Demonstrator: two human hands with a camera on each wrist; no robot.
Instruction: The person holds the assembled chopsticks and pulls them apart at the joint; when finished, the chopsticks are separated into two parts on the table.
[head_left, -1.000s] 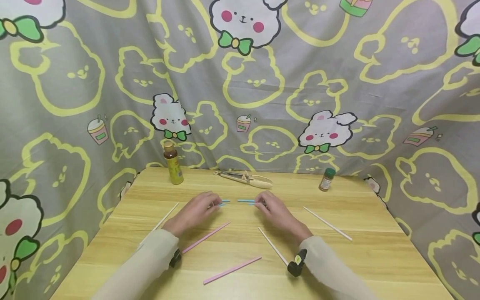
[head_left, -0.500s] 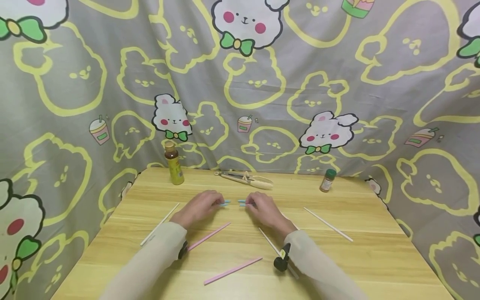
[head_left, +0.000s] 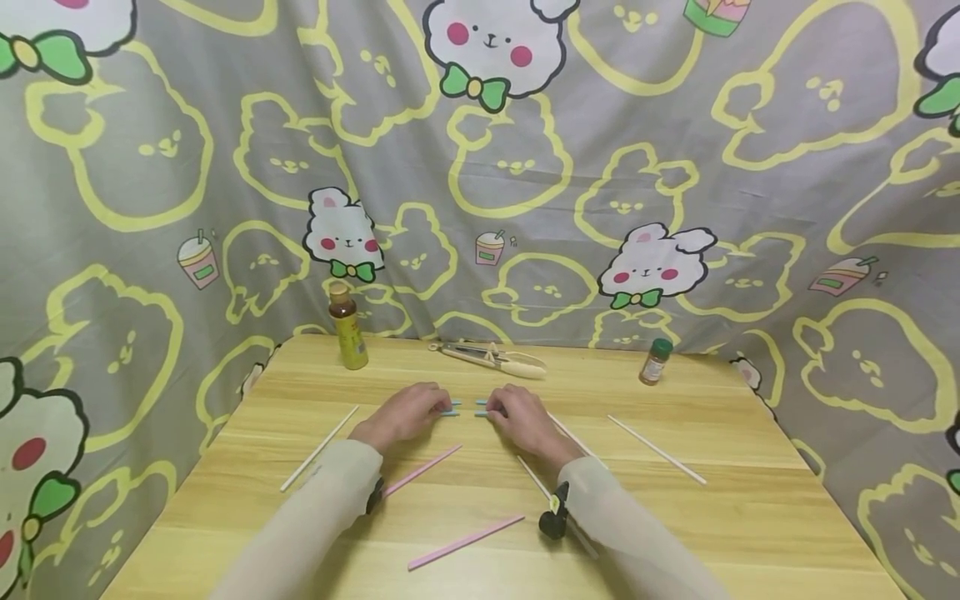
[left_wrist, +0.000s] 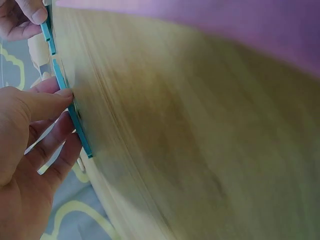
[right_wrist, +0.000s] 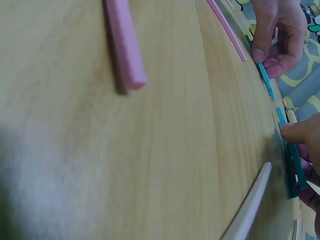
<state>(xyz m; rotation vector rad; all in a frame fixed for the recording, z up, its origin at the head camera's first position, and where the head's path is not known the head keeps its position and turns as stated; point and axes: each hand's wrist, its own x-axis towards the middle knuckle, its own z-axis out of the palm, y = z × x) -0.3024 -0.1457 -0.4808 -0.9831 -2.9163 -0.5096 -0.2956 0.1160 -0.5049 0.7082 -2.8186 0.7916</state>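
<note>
Near the middle of the table, my left hand (head_left: 408,412) pinches a pair of short blue sticks, whose tips show past the fingers. In the left wrist view the thumb presses one blue stick (left_wrist: 77,125) against the fingers, close to the tabletop. Facing it, my right hand (head_left: 522,417) pinches another pair of blue sticks (right_wrist: 297,162) between thumb and fingers. The two pairs point at each other end to end, with a small gap between them. Much of each pair is hidden behind the fingers in the head view.
Two pink sticks (head_left: 467,542) and several white sticks (head_left: 656,450) lie around my arms. Along the back of the wooden table stand a yellow-labelled bottle (head_left: 350,337) and a green-capped jar (head_left: 656,362), with tongs (head_left: 487,358) lying between. A patterned curtain (head_left: 517,175) hangs behind.
My right hand has shifted left and my left hand slightly right. Both wrists have drawn closer together, and a white stick beside the right forearm has come into view.
</note>
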